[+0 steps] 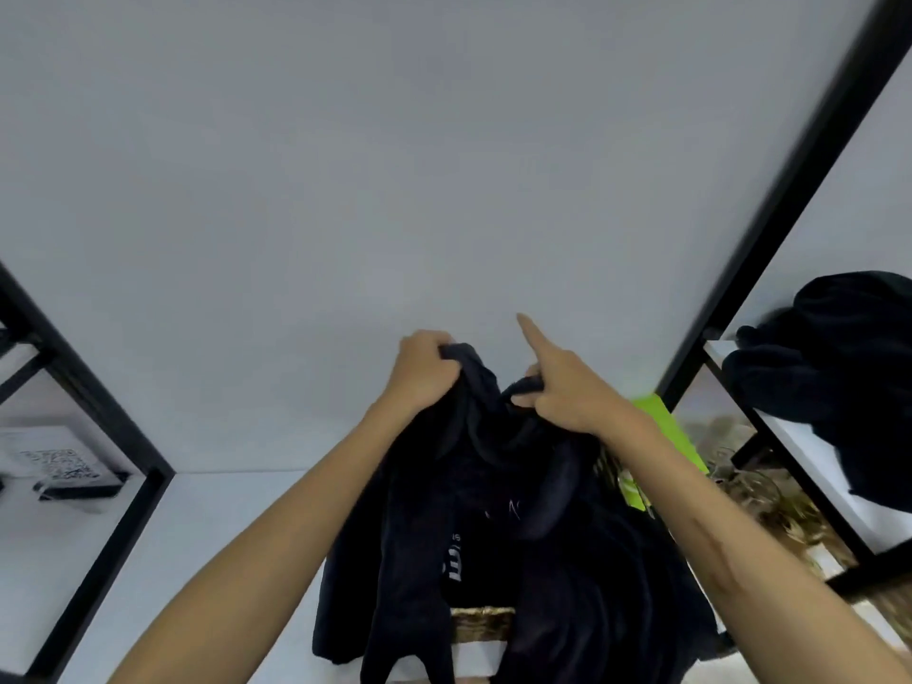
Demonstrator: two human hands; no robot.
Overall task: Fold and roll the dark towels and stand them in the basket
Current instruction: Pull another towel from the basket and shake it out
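Observation:
A dark navy towel (498, 525) hangs in the air in front of me, held up by its top edge. My left hand (424, 370) grips one bunched corner of it. My right hand (557, 387) pinches the other corner, with the index finger sticking out straight. The cloth drapes down over a woven basket (481, 624), of which only a strip of golden rim shows between the folds. A second pile of dark towels (849, 372) lies on a white shelf at the right.
I face a white wall behind a black metal shelf frame (784, 214). A bright green object (666, 436) sits just right of the held towel. A small stand with a printed code (64, 469) rests on the white surface at far left.

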